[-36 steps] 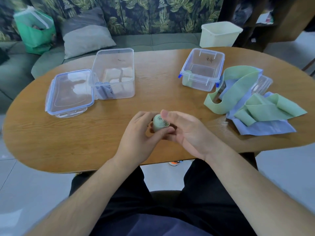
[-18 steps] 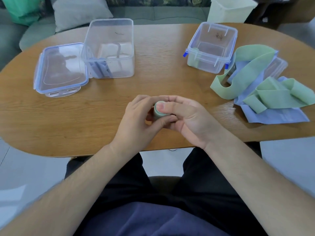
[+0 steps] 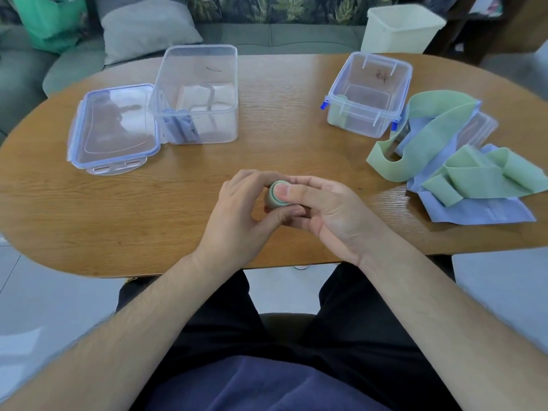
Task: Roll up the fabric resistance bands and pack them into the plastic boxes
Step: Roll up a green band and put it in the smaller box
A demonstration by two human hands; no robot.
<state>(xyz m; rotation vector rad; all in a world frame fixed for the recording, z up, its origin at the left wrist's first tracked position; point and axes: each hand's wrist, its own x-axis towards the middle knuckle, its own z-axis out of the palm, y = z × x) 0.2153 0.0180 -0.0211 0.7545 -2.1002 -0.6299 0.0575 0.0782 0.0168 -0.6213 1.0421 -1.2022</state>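
A tightly rolled green band [image 3: 274, 200] stands on end between both hands at the table's near middle. My left hand [image 3: 240, 215] wraps its left side. My right hand [image 3: 332, 215] holds its right side, with the thumb pressed on the roll's top. A tall clear box [image 3: 197, 93] at the back left holds blue rolls in its near left corner. A smaller clear box with blue clips [image 3: 367, 93] stands at the back right with something green inside. Loose green bands [image 3: 439, 149] and blue bands [image 3: 480, 210] lie heaped at the right.
A clear lid with blue rim [image 3: 114, 129] lies left of the tall box. Another lid [image 3: 477, 129] sits partly under the heap. The oval wooden table [image 3: 89, 218] has its near edge by my lap. A cream bin [image 3: 400, 28] and a sofa with a cushion stand behind.
My right thumb has moved onto the top of the roll, covering the spiral seen a second ago. The camera has tilted down, so the table sits higher in view.
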